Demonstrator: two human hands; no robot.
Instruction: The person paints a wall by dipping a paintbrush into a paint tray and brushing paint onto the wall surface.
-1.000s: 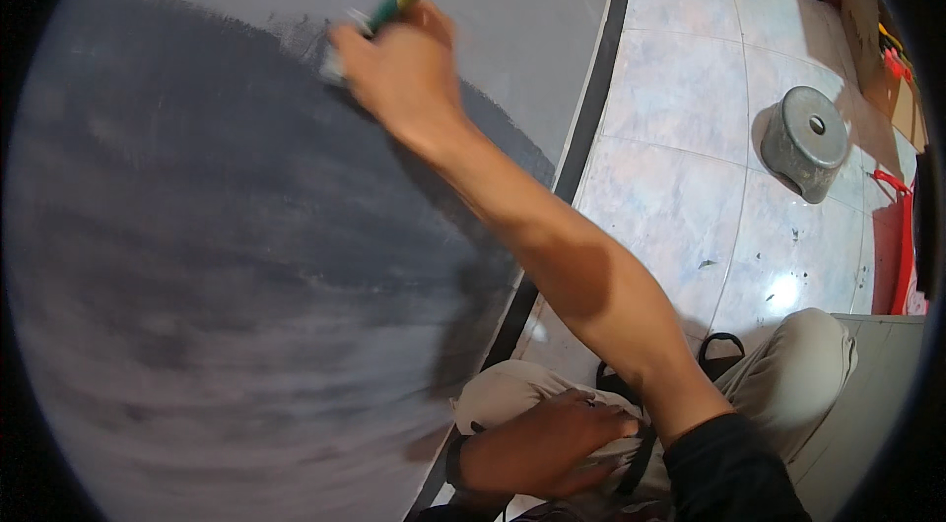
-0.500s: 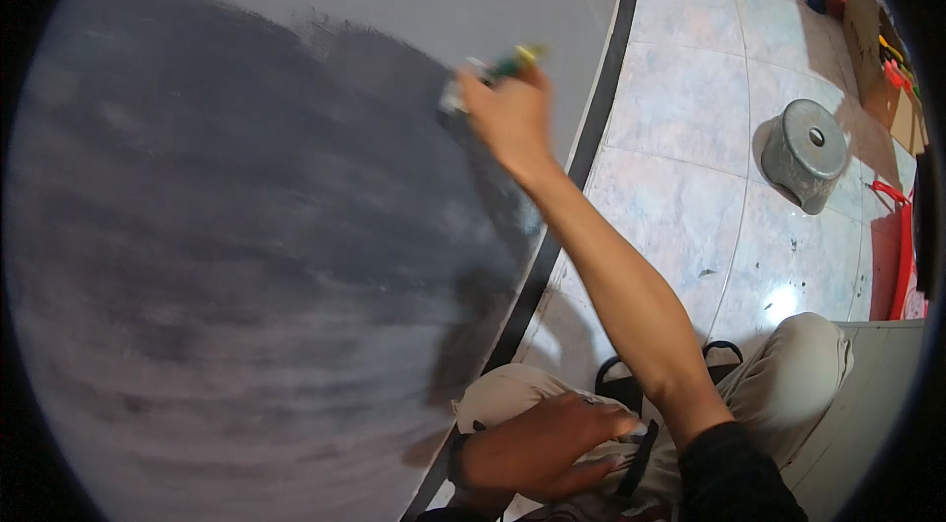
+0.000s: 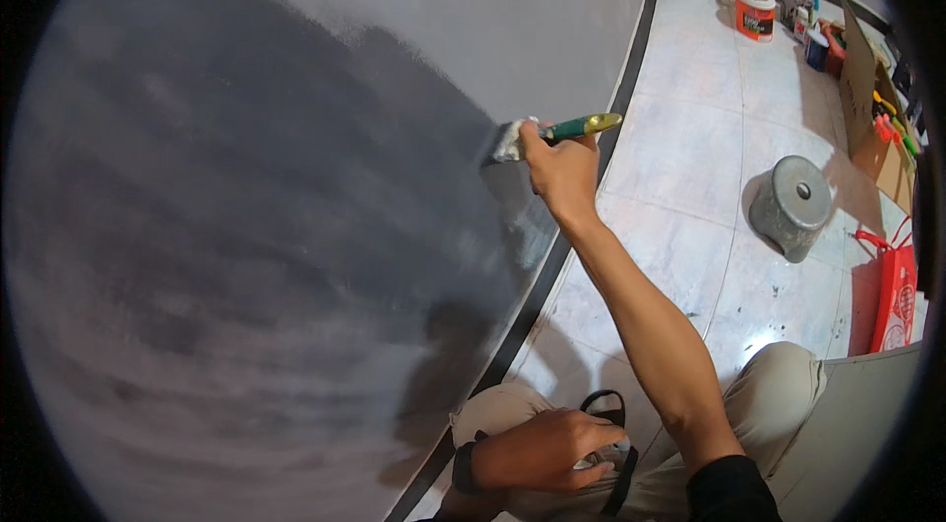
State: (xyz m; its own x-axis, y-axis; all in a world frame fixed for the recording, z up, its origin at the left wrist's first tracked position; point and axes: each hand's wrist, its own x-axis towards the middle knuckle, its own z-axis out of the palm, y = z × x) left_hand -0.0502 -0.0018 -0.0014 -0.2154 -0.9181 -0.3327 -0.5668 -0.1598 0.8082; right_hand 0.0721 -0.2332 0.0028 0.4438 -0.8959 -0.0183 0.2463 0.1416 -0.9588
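Observation:
My right hand [image 3: 564,170] grips a paintbrush [image 3: 570,128] with a green and yellow handle. Its bristles press against the wall [image 3: 246,227] at the right edge of a dark grey painted patch. The upper part of the wall is lighter grey. My left hand [image 3: 542,448] rests closed on my knee near a black strap [image 3: 616,443]; whether it holds something small I cannot tell. I am crouched, with beige trousers [image 3: 788,414] showing at the bottom.
A black skirting strip [image 3: 552,276] runs along the wall's base on a pale tiled floor [image 3: 690,148]. A grey upturned bucket [image 3: 791,207] stands on the tiles. A red bag [image 3: 892,295] lies right. A paint tub [image 3: 756,10], cardboard boxes and clutter sit far back.
My right hand has swept the brush rightwards and down across the wall, from the upper middle toward the skirting. My left hand stays on the knee.

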